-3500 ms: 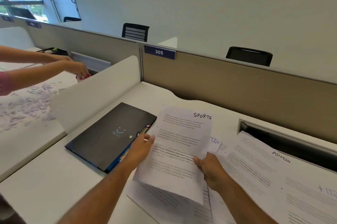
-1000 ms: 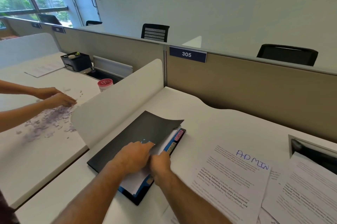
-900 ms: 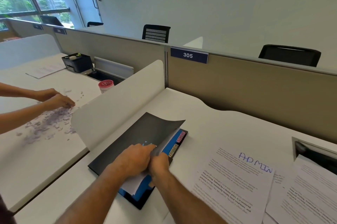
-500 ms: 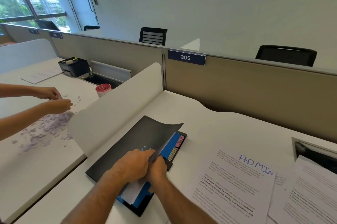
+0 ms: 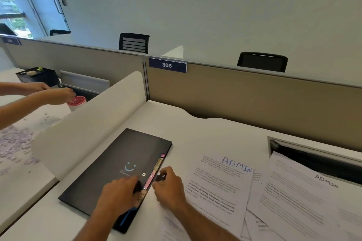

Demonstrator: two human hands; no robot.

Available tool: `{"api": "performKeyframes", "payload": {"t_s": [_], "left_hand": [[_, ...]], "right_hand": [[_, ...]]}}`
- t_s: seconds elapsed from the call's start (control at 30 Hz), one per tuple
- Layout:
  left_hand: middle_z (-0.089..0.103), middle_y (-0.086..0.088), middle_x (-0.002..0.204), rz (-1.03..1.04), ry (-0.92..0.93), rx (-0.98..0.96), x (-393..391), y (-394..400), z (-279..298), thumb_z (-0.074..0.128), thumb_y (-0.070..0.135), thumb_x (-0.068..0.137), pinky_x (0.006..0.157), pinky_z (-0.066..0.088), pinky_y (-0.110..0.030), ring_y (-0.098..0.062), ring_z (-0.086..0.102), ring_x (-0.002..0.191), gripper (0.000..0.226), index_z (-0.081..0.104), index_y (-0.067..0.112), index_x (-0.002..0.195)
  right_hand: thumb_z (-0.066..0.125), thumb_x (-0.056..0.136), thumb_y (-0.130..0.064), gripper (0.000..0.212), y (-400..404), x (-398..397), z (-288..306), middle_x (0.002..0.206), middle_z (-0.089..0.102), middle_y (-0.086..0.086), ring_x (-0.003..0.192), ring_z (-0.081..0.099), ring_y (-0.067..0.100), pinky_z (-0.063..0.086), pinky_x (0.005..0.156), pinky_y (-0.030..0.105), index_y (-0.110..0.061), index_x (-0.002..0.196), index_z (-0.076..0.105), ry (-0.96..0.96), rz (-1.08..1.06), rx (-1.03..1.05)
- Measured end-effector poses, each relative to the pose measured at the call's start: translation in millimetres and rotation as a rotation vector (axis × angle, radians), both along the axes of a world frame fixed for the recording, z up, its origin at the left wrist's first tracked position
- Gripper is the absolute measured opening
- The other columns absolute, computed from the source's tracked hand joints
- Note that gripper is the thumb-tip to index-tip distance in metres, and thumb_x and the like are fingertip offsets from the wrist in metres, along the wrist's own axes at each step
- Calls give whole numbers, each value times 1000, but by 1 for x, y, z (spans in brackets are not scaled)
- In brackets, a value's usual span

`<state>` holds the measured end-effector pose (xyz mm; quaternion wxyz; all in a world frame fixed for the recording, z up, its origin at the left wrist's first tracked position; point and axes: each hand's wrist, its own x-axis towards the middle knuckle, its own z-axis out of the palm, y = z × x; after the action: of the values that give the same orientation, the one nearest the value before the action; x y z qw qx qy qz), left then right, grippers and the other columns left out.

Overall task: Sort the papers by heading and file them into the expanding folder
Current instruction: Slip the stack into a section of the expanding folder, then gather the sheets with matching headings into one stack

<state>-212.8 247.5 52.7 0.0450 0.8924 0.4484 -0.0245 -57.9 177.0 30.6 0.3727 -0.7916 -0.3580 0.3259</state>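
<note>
I am pressing my left hand point(image 5: 119, 195) flat on the black cover of the expanding folder point(image 5: 115, 174), fingers spread and closed on nothing, close to its tabbed right edge. The folder is lying shut on the white counter point(image 5: 195, 125), along the counter's left edge, just beside the low white divider point(image 5: 94, 121). My right hand point(image 5: 168, 186) is sitting at the folder's right edge, thumb and fingertips pinching a small dark tab point(image 5: 161, 177) (whether it belongs to the cover or to a fastening, I cannot tell). Coloured index labels point(image 5: 154, 172) are peeking out in a row along that edge, and a strip of blue is showing under the cover at the near corner. The papers are lying loose toward the counter's right side: a sheet headed ADMIN in blue point(image 5: 219, 186) is lying just right of my right hand, and another ADMIN sheet in black ink point(image 5: 305, 199) is overlapping the pile further right, reaching the dark cable slot point(image 5: 313, 160) at the counter's back edge. Beyond the divider another person's hands point(image 5: 58, 93) are hovering at a red-lidded cup point(image 5: 76, 102).
</note>
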Motion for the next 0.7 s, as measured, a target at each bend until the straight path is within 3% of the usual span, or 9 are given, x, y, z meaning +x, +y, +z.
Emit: {"api": "performKeyframes", "payload": {"t_s": [0.13,0.3,0.37,0.47,0.53,0.6,0.7], "left_hand": [[65,9,98,64,-158,-43,2,-7,-3,44,60,96,72,54,-27,-10,60,83,33,52,35,115],[66,4,84,84,-390,-51,29,-20,3,39,70,89,72,56,-40,-22,66,79,52,54,25,110],[70,-2,97,48,-428,26,47,-28,6,36,74,85,84,54,-45,-28,67,95,69,61,18,117],[60,-10,140,-53,-351,89,80,-52,7,21,79,87,112,33,-53,-34,49,136,93,57,10,139],[49,-6,151,-156,-313,23,102,-72,8,3,86,80,118,25,-53,-29,37,146,108,52,14,144],[33,2,161,-267,-283,-40,125,-91,1,-10,89,73,123,15,-46,-21,20,152,115,40,22,152],[13,9,166,-407,-204,-80,161,-131,-10,-10,85,74,123,3,-40,-15,3,155,106,23,28,158]], "right_hand": [[69,84,-32,36,-28,38,5,84,73,-4,81,72,13,59,84,36,-33,117,54,-1,49,59],[67,85,-32,19,-84,107,17,81,68,-9,75,68,9,57,74,28,-31,104,62,-116,-62,87],[67,86,-29,16,-111,138,19,81,68,-8,74,67,8,58,74,29,-29,102,64,-169,-131,85],[70,86,-26,22,-158,185,17,89,69,-9,77,64,6,54,76,26,-23,107,66,-258,-227,72],[72,86,-29,31,-191,213,15,105,70,-5,91,63,9,49,81,21,-21,114,64,-333,-286,28],[73,85,-36,43,-225,237,12,121,66,-2,112,59,15,47,95,26,-22,124,60,-389,-360,-33],[72,82,-51,67,-271,261,8,138,56,1,131,48,21,42,109,36,-21,137,50,-455,-465,-115]]}}
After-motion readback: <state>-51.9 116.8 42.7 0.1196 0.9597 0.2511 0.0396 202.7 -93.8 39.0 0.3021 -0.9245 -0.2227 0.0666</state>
